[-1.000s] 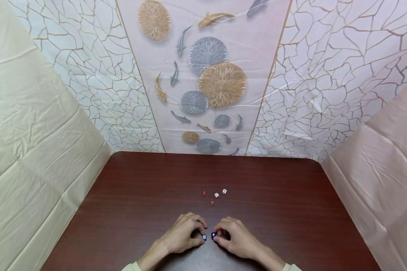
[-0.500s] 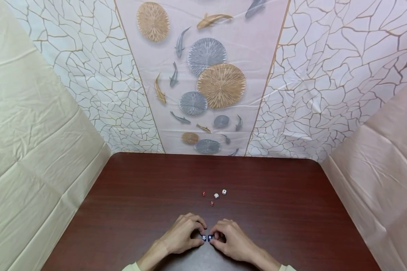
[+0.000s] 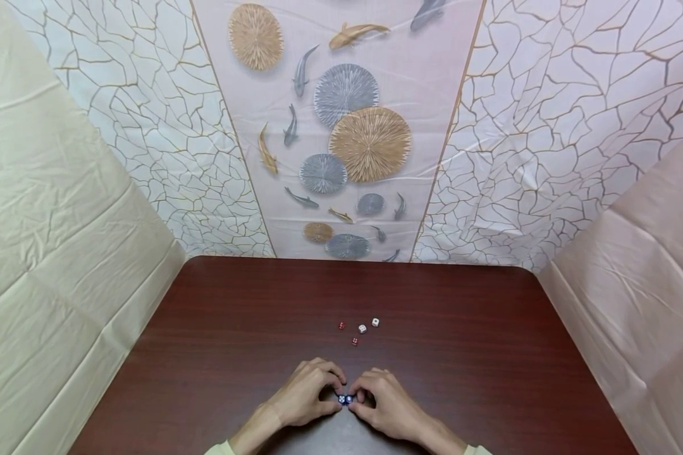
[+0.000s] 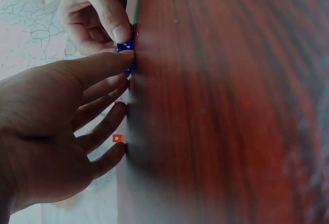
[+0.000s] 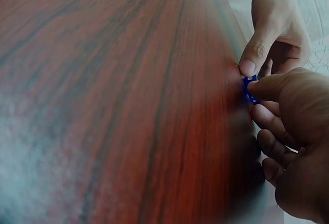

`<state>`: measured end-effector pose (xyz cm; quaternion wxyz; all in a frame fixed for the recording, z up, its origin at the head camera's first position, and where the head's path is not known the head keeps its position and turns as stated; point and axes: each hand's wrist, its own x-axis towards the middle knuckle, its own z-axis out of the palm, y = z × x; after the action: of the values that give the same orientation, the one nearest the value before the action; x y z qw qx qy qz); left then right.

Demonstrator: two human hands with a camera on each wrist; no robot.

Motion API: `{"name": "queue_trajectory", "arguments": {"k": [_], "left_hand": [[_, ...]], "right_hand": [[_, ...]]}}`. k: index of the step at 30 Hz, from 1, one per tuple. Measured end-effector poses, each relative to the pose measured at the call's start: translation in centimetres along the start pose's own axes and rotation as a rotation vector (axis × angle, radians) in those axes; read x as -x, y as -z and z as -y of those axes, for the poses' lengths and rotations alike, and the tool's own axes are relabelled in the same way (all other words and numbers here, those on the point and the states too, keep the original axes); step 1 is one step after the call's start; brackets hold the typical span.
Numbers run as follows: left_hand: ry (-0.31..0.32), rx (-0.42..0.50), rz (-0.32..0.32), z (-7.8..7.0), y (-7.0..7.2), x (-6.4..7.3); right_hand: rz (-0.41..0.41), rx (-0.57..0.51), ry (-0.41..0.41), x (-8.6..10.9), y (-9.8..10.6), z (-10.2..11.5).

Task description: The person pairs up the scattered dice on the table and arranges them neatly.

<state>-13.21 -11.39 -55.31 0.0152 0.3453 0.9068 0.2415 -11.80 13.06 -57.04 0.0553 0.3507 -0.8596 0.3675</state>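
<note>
Two blue dice with white dots sit side by side near the front of the table, right up against each other in the head view. My left hand (image 3: 310, 393) pinches the left blue die (image 3: 341, 399) between thumb and fingers; its other fingers spread along the tabletop in the left wrist view. From the opposite side, my right hand (image 3: 389, 406) pinches the right blue die (image 3: 350, 399), its remaining fingers curled beneath the palm. Thumbs and fingertips cover much of both dice in the wrist views.
Beyond the hands lie two small red dice, one farther left (image 3: 341, 326) and one nearer (image 3: 355, 341). Close by are a white die (image 3: 362, 328) and another white die (image 3: 375, 322). The dark red-brown table (image 3: 233, 303) is bordered by hanging cloth (image 3: 79, 272).
My right hand has slid left with its blue die, closing the gap to the left one. The left hand has stayed in place, and the red and white dice lie as before.
</note>
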Motion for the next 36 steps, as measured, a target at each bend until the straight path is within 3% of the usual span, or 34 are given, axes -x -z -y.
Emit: {"name": "queue_trajectory", "arguments": {"k": [36], "left_hand": [[0.016, 0.016, -0.010, 0.01, -0.06, -0.02]], "right_hand": [[0.025, 0.054, -0.016, -0.20, -0.05, 0.27]]}}
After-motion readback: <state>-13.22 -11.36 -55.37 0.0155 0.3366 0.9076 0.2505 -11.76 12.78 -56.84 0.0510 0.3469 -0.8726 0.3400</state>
